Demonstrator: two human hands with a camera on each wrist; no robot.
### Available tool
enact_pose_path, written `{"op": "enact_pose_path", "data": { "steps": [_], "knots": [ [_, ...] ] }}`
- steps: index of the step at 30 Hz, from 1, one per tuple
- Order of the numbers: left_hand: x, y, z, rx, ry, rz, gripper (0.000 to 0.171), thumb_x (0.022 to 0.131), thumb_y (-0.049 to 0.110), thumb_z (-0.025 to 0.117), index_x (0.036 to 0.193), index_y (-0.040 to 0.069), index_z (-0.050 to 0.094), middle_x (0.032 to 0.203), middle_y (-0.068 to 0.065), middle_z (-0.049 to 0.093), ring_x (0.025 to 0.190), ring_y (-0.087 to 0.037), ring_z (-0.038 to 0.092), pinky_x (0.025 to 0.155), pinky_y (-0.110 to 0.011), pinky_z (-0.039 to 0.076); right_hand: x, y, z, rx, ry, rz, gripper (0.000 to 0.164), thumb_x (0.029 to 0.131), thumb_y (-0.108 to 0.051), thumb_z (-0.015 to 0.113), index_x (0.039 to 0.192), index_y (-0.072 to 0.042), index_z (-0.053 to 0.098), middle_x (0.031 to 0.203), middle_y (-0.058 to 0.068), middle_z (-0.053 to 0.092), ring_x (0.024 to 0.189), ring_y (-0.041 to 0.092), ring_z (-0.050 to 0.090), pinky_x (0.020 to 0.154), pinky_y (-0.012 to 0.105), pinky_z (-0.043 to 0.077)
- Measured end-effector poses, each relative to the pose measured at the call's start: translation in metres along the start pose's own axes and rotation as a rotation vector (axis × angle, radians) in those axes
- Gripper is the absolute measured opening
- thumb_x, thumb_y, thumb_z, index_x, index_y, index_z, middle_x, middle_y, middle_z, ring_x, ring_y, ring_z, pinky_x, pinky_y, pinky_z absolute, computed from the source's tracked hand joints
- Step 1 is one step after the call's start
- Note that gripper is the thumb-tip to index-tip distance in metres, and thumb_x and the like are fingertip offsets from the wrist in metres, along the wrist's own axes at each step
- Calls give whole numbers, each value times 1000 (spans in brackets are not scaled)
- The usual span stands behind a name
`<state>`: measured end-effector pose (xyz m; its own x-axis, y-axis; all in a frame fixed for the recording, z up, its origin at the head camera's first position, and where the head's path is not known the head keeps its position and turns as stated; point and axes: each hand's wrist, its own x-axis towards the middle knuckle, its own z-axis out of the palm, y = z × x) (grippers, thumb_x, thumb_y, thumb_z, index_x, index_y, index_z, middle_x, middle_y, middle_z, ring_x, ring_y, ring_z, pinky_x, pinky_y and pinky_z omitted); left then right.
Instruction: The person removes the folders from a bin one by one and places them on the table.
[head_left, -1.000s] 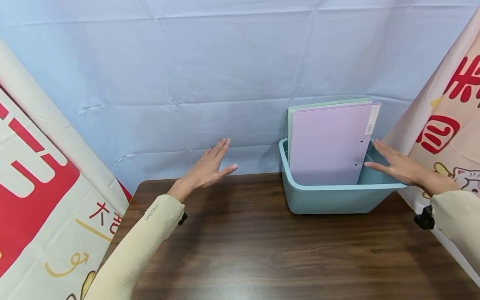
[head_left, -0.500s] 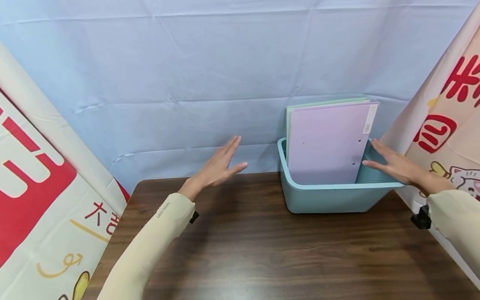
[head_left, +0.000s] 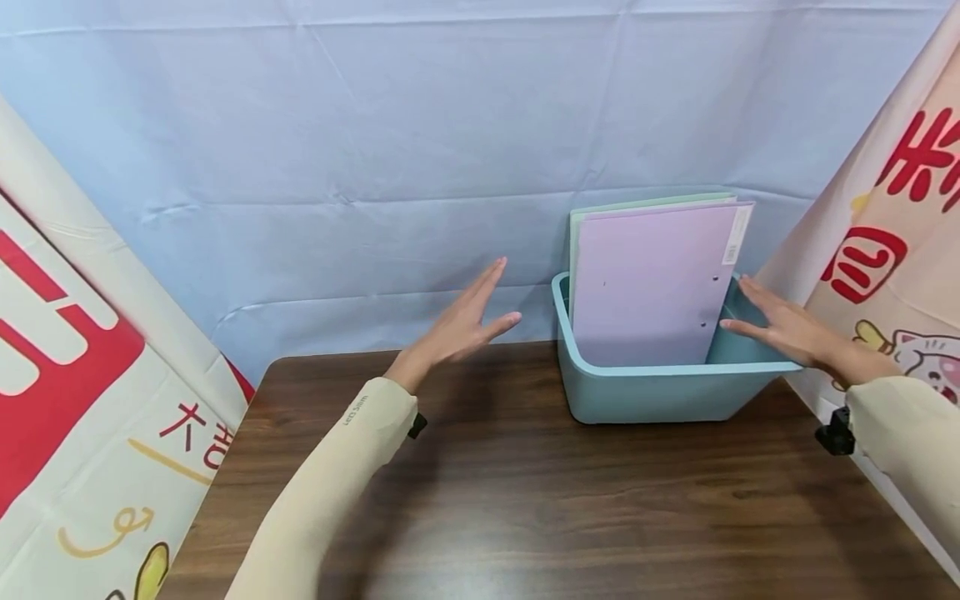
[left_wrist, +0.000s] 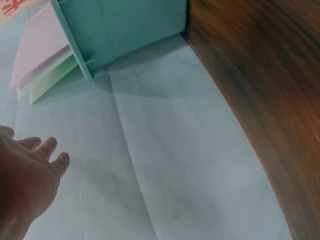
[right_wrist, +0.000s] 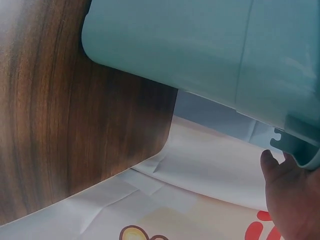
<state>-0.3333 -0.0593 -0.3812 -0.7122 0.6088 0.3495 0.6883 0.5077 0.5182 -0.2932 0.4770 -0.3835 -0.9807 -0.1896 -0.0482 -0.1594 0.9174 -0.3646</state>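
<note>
- Pale blue cloth (head_left: 375, 125) hung behind, dark wood-grain worktop (head_left: 570, 500) below both grips. Left one first?
- Left grip (head_left: 459, 327): spread, fingers straight and together, thumb well out. It's over the worktop's back edge, just in front of the cloth.
- Nearest thing to it?
- Teal bin (head_left: 660, 398), to its right, a gap between them. Bin stands upright on the worktop.
- And the right grip (head_left: 798, 335)?
- Spread too, thumb apart from the straight fingers. At the bin's right end, over the rim there, thumb and fingertips pointing in toward the folders. Right wrist view has the hand right up by the rim's underside, partly hidden; can't tell if it's touching.
- Folders, quickly.
- Purple folder (head_left: 652, 283) in front, just left of the right grip's thumb. Tilted a bit, standing in the bin, top well above the rim. White label (head_left: 737, 236) at its upper right, two dark dots below that.
- Behind it?
- Green folder (left_wrist: 54, 81), with a whitish layer between; left wrist view gets it, up beyond the left grip's fingers.
- Sides?
- Red-and-white banner (head_left: 67, 408) left of the left grip; peach banner (head_left: 926, 267) with red characters past the right grip. Cream sleeves (head_left: 330, 487) on both arms.
</note>
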Motion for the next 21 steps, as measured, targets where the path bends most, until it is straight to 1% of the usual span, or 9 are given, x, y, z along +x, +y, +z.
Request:
{"op": "enact_pose_path", "data": {
  "steps": [4,6,9,10,11,14,17,21],
  "knots": [
    [6,5,6,-49,-3,0,97,101,77,45,172,31,-1,180,-1,5,164,-17,9,129,-57,21,-1,0,0,1,6,-10,99,106,-57,49,168,-3,-6,172,31,-7,154,62,4,108,89,12],
    [10,8,9,-70,-2,-7,97,101,76,47,172,32,-1,180,2,6,164,-16,9,129,-57,21,-1,0,0,-3,5,-8,99,107,-57,49,168,-3,-6,172,31,-7,154,62,4,108,89,12],
    [14,12,13,-110,18,-17,96,101,73,51,172,32,2,179,7,7,163,-15,11,128,-58,23,-1,-1,0,-9,0,-1,100,106,-59,49,168,-3,-7,172,31,-8,154,63,4,106,90,13],
    [16,13,13,-128,23,-17,95,101,72,52,172,34,2,178,9,7,163,-14,11,128,-59,23,-1,-1,-1,-11,-2,3,101,105,-60,49,168,-3,-7,172,31,-8,154,62,4,106,90,13],
    [18,15,15,-143,30,-14,94,101,70,53,172,34,3,178,11,8,163,-14,12,128,-59,24,-1,-1,-1,-12,-2,2,101,105,-60,49,168,-2,-7,172,31,-8,154,63,4,106,90,13],
    [26,21,18,-179,48,9,92,102,66,57,171,39,3,177,14,11,162,-12,17,127,-60,26,-2,0,-1,-7,3,-3,100,106,-59,48,168,-2,-6,172,31,-7,154,62,4,108,89,12],
    [34,26,21,-200,68,33,90,103,60,60,170,41,2,176,13,14,160,-12,23,126,-59,29,-2,1,-1,1,8,-11,97,107,-56,48,168,-3,-6,173,30,-7,155,60,3,109,88,10],
    [43,33,25,-226,70,43,89,104,51,63,170,44,3,176,13,15,159,-11,25,125,-60,31,-1,1,-1,5,13,-16,97,107,-55,49,168,-3,-6,173,30,-7,155,60,2,110,88,10]
  ]
}}
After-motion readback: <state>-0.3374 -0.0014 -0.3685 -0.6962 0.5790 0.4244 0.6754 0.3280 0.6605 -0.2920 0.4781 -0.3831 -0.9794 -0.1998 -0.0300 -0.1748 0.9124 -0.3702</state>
